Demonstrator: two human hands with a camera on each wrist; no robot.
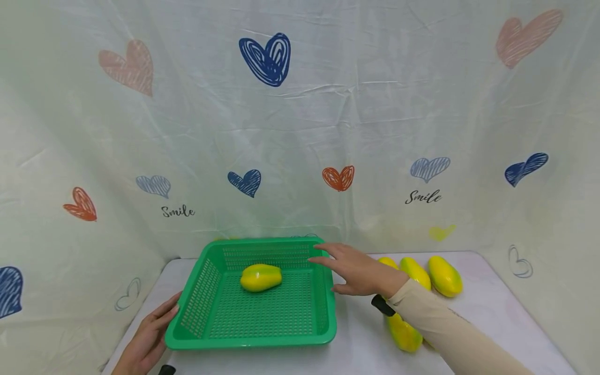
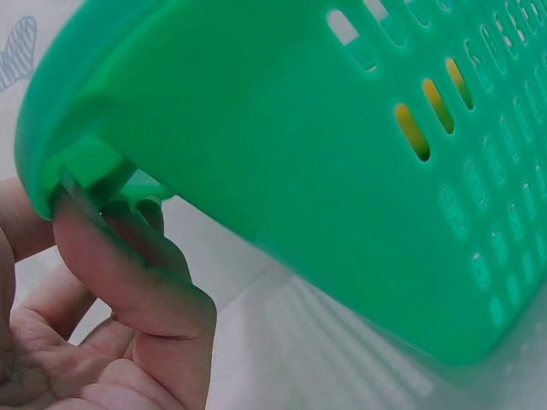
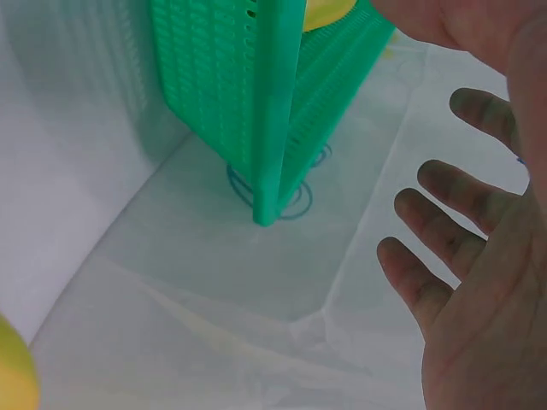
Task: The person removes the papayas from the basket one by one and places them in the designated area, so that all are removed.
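Observation:
A green plastic basket (image 1: 262, 341) with slotted walls stands on the table, one yellow-green fruit (image 1: 261, 277), papaya-like in shape, lying inside it. At the basket's left side my left hand (image 1: 149, 333) holds the rim. The left wrist view shows that hand's curled fingers (image 2: 128, 256) tucked under the rim's edge. My right hand (image 1: 353, 268) hovers by the basket's right rim with nothing in it. Its fingers are spread and fairly straight in the right wrist view, apart from the basket wall (image 3: 278, 111).
Several more yellow-green fruits (image 1: 444, 276) lie on the table to the right, some partly hidden by my right forearm. The white table (image 1: 361, 333) backs onto a hanging cloth (image 1: 300, 130) printed with hearts.

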